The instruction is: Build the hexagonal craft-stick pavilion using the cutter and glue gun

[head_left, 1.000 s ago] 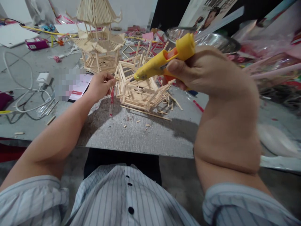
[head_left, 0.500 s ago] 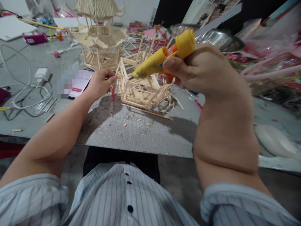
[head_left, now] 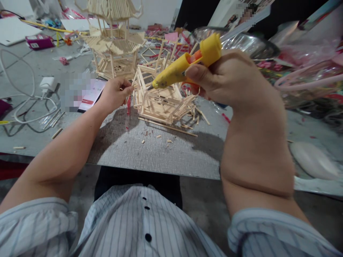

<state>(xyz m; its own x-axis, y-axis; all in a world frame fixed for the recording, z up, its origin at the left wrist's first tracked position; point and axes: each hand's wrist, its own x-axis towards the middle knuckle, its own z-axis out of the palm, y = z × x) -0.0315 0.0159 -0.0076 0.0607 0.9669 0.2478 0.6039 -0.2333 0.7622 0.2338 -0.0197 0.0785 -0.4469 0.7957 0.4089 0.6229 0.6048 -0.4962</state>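
Note:
A yellow hot glue gun (head_left: 174,70) is in my right hand (head_left: 222,76), its fingers wrapped round the handle. The nozzle points down and left, close over the left part of a wooden stick model (head_left: 160,101) with low railings. At that model's left edge, my left hand (head_left: 116,93) is closed in a pinch. Its fingertips seem to touch the stick frame; whether they hold a single stick is hard to make out. A red strip (head_left: 129,105) hangs just below those fingers. Behind stands a tiered stick pagoda (head_left: 115,46).
A phone (head_left: 91,94) and a white charger (head_left: 48,85) with cable lie to the left. Loose sticks (head_left: 168,126) and offcuts are in front of the model. A metal bowl (head_left: 257,48), plastic bags and a white computer mouse-like object (head_left: 313,160) are on the right.
Almost nothing differs. The glue gun's nozzle has shifted very slightly to the right; my left hand stays at the model's left edge.

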